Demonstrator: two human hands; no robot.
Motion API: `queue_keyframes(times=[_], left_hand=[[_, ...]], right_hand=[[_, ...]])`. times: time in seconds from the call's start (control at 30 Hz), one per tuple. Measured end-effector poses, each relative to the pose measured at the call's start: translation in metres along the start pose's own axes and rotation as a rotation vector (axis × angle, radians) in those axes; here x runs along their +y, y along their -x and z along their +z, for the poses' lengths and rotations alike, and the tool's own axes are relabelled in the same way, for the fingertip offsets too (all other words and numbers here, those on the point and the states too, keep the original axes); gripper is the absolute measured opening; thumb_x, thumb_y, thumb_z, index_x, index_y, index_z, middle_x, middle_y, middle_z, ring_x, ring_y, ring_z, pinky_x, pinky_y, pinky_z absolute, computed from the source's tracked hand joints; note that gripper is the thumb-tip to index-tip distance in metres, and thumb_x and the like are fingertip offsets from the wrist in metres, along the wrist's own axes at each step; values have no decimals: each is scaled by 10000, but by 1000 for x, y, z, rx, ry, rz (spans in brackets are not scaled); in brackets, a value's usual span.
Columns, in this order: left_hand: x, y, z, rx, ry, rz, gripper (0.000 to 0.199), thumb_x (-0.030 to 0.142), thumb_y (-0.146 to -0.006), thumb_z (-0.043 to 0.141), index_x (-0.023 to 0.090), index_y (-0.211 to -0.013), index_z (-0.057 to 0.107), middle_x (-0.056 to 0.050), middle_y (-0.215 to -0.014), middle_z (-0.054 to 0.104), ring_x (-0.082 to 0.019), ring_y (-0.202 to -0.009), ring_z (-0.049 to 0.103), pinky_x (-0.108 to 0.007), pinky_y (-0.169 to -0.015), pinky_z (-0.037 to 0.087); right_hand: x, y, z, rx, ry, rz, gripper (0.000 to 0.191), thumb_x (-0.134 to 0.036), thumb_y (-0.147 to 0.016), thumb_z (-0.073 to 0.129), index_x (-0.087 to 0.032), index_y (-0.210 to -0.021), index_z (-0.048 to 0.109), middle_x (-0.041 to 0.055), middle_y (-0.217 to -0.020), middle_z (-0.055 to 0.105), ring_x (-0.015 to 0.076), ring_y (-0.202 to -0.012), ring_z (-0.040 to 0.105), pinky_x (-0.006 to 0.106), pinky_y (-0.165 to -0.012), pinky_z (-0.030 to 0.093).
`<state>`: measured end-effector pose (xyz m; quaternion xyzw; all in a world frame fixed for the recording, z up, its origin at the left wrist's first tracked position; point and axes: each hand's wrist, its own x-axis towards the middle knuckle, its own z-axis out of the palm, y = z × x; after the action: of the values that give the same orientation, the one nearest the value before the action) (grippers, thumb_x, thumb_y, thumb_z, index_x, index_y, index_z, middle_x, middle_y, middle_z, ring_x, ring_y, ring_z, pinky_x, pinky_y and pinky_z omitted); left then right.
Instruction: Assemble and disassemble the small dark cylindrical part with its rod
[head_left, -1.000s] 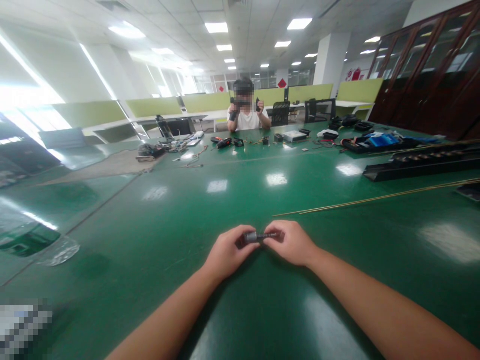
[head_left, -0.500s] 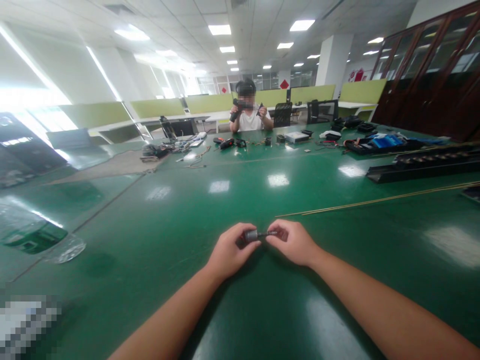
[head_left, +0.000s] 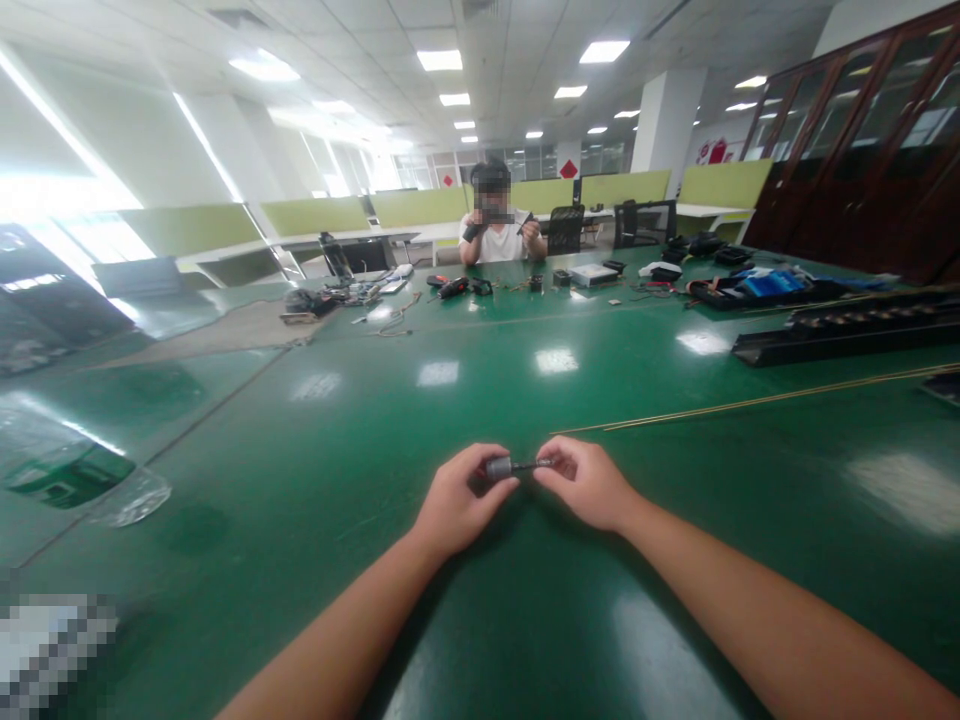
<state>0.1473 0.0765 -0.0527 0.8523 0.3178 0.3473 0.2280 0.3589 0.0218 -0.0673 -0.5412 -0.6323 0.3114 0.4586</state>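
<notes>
Just above the green table (head_left: 360,400), a small grey cylinder (head_left: 499,467) lies between the thumb and fingers of my left hand (head_left: 459,500). A thin dark shaft (head_left: 525,465) extends from its right end to the fingertips of my right hand (head_left: 589,483). My right thumb and fingers pinch the shaft's far end, where a small metallic piece shows. The left end of the cylinder is partly hidden by my left hand. Both hands are close together, with the shaft level between them.
A clear bottle (head_left: 82,470) lies at the left. Thin yellow rods (head_left: 712,407) and a black rail (head_left: 847,340) are at the right. Tools (head_left: 454,288) and a white box (head_left: 595,273) stand near the far edge, where a person (head_left: 501,240) sits.
My hands have barely moved, with the cylinder shifted very slightly left. Across the table, the person's hands and the dark objects in them have come down a little.
</notes>
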Motion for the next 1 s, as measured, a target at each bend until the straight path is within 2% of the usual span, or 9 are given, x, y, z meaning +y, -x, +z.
queue_keyframes(times=[0.57, 1.0], left_hand=[[5, -3, -4, 5, 25, -53, 241, 336, -837, 664, 192, -1029, 639, -55, -978, 671, -199, -866, 609, -321, -787, 483], [3, -2, -5, 11, 24, -57, 242, 343, -846, 660, 192, -1035, 639, -46, -966, 674, -194, -849, 620, -311, -781, 483]], right_hand=[[0, 0, 0, 7, -22, 27, 134, -281, -819, 640, -165, -885, 649, 12, -748, 659, 131, -640, 578, 234, -598, 445], [1, 0, 0, 8, -17, 25, 143, -290, -823, 638, -165, -891, 649, 17, -755, 661, 132, -639, 576, 236, -596, 441]])
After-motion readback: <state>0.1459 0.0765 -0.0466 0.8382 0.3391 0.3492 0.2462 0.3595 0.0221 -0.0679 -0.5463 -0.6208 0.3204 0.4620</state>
